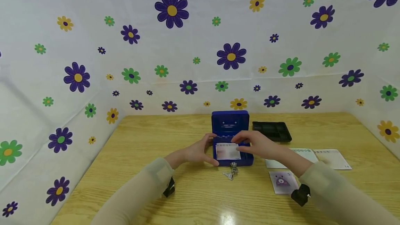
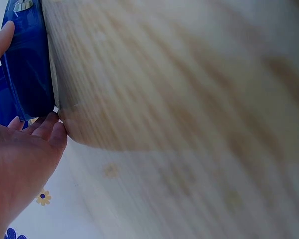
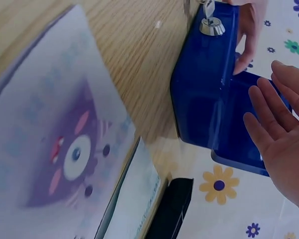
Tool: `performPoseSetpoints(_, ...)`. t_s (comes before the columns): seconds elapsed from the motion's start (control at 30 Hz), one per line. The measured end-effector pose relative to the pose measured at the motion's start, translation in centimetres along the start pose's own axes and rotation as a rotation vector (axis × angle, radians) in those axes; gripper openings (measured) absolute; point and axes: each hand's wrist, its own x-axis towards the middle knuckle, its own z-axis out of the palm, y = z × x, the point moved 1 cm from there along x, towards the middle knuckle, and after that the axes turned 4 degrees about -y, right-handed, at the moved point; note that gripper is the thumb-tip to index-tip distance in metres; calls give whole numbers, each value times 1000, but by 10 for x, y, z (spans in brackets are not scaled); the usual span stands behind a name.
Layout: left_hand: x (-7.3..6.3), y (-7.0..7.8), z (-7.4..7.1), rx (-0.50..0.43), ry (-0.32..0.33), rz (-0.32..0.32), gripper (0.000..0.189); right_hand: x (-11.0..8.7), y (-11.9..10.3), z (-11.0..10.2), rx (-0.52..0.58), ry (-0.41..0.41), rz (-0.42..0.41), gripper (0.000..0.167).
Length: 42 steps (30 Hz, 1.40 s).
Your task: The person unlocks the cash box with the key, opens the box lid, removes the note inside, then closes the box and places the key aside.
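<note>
A blue cash box [image 1: 247, 161] stands on the table with its lid [image 1: 230, 121] raised at the back. In it lies a pale paper note [image 1: 227, 152] with faint print along its upper edge. My left hand [image 1: 197, 152] grips the box's left side, the thumb at the front corner and the fingers round the rear, as the left wrist view also shows. Above the box's right part hovers my right hand [image 1: 257, 144], its thumb near the note's right edge. In the right wrist view its fingers [image 3: 263, 107] are loosely extended and hold nothing. Keys [image 1: 231, 175] hang from the front lock.
Behind and to the right sits a black compartment tray [image 1: 286, 134]. Right of the box lie a greenish note [image 1: 304, 153], a pale note [image 1: 334, 159] and a purple note with a one-eyed creature [image 1: 282, 183]. Flower-printed cloth [image 1: 193, 44] hangs behind the wooden table [image 1: 150, 127].
</note>
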Motion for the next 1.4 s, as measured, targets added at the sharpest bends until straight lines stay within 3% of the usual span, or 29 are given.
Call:
performPoseSetpoints(0.2, 0, 0, 0, 2, -7, 11, 91, 17, 3, 9, -5, -66, 11, 28)
performPoseSetpoints(0.5, 1, 0, 1, -1, -4, 7, 92, 27, 14, 19, -64, -137, 91, 28)
performPoseSetpoints(0.8, 2, 1, 1, 16, -2, -2, 92, 31, 17, 24, -124, -148, 161, 25)
performPoseSetpoints(1.17, 0, 0, 1, 6, -3, -12, 93, 32, 16, 27, -108, -141, 124, 23)
performPoseSetpoints(1.4, -1, 2, 1, -8, -7, 8, 93, 34, 17, 28, -81, -125, 142, 24)
